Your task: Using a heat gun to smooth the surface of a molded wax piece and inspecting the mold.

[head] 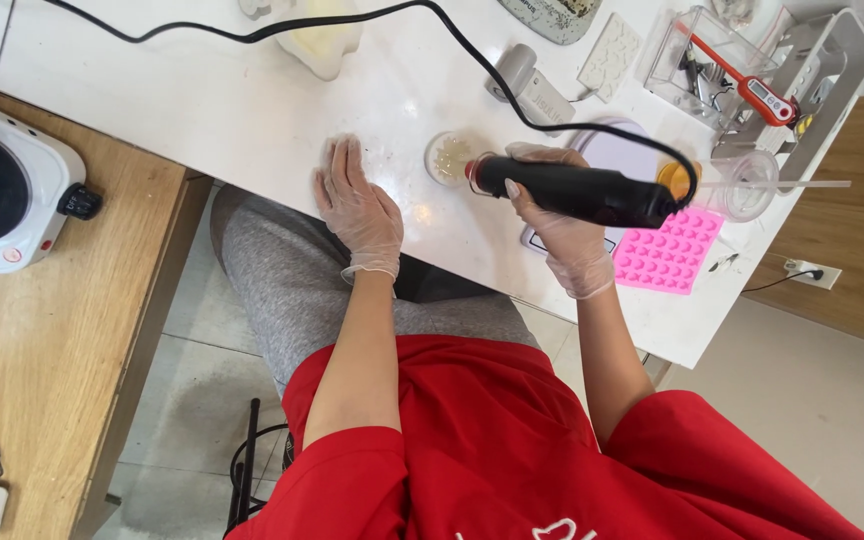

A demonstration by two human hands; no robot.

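My right hand (pixel 564 232), in a clear glove, grips a black heat gun (pixel 577 190) lying sideways, its red-ringed nozzle aimed at a small round dish (pixel 444 156) of pale pieces on the white table (pixel 252 110). The gun's black cord (pixel 352 20) loops away across the table. My left hand (pixel 357 205), also gloved, rests flat on the table with fingers together, left of the dish and not touching it. It holds nothing.
A pink silicone mould (pixel 670 250) lies right of my right hand, beside a clear cup (pixel 742 180) with a stirrer. A clear box with a red thermometer (pixel 752 85) stands at the back right. A white hot plate (pixel 2 190) sits on the wooden side table at left.
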